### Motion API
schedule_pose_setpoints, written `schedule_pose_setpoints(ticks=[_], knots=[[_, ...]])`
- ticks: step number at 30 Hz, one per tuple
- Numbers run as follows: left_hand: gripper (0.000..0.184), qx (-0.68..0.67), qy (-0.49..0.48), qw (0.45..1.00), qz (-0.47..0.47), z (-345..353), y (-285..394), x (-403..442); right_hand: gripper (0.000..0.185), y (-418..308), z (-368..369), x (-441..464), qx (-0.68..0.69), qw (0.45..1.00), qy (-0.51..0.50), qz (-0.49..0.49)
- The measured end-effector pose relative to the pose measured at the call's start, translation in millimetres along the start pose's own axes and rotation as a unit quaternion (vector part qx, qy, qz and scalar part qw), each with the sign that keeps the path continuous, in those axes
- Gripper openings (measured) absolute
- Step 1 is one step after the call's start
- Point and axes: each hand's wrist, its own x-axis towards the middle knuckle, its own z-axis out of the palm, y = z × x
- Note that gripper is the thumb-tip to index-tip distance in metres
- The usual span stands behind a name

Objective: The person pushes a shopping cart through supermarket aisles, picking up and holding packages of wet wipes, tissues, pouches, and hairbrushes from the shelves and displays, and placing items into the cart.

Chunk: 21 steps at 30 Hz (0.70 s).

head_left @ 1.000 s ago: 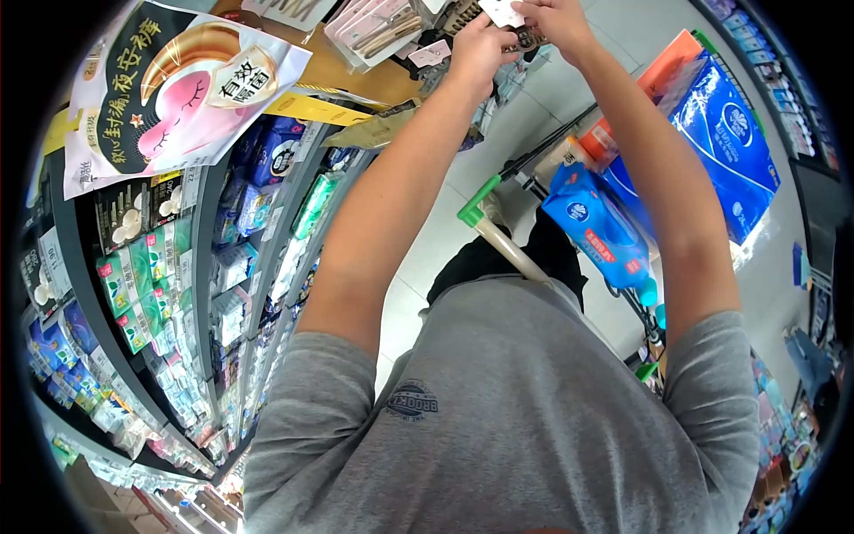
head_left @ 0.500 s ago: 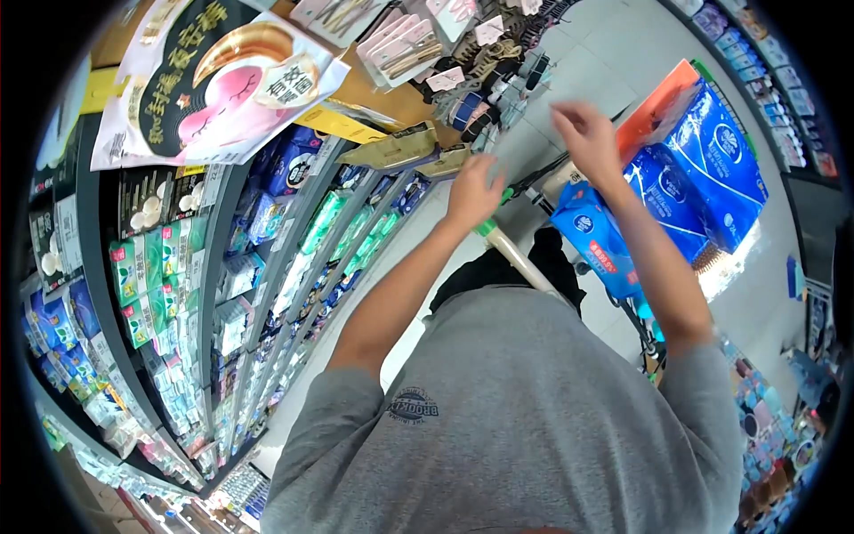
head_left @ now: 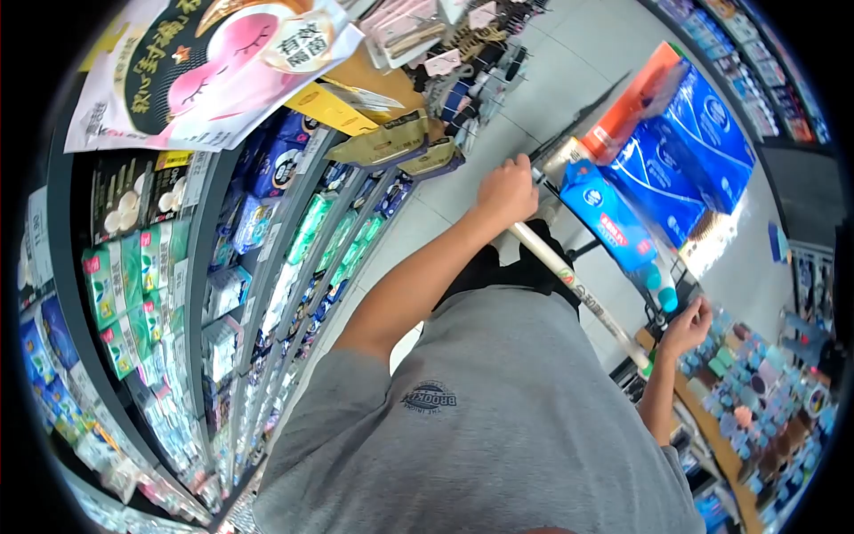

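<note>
My left hand (head_left: 509,192) is closed around the upper left end of a shopping cart handle (head_left: 578,289), a pale bar with printing on it. My right hand (head_left: 685,329) is just beyond the bar's other end, apart from it, with fingers curled and nothing visible in them. Ahead of the handle, the cart carries large blue tissue packs (head_left: 712,133), an orange package (head_left: 627,111) and a lighter blue packet (head_left: 614,218). A teal-capped item (head_left: 660,283) lies near my right hand.
Shelves (head_left: 200,267) packed with green, blue and white packets run along the left. A pink-and-black eye-mask sign (head_left: 213,67) juts out above them. Hair accessories (head_left: 454,98) hang at the top. A display of small goods (head_left: 756,400) stands at lower right.
My left hand has moved from above the bar onto its left end and closed. My right hand has swung from above the cart down and right, beside the handle's far end.
</note>
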Motion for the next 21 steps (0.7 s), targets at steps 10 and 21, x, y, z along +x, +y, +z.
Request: schedule_pose_setpoints(ticks=[10,21], knots=[[0.04,0.085,0.025,0.996,0.005,10.8,11.0,-13.1,0.046,138.0,-50.8,-31.0,-0.296,0.946,-0.07,0.113],[0.041,0.159,0.053,0.984,-0.06,34.2,34.7,-57.9,0.047,135.5,-77.2,-14.5,-0.113,0.944,-0.187,0.246]])
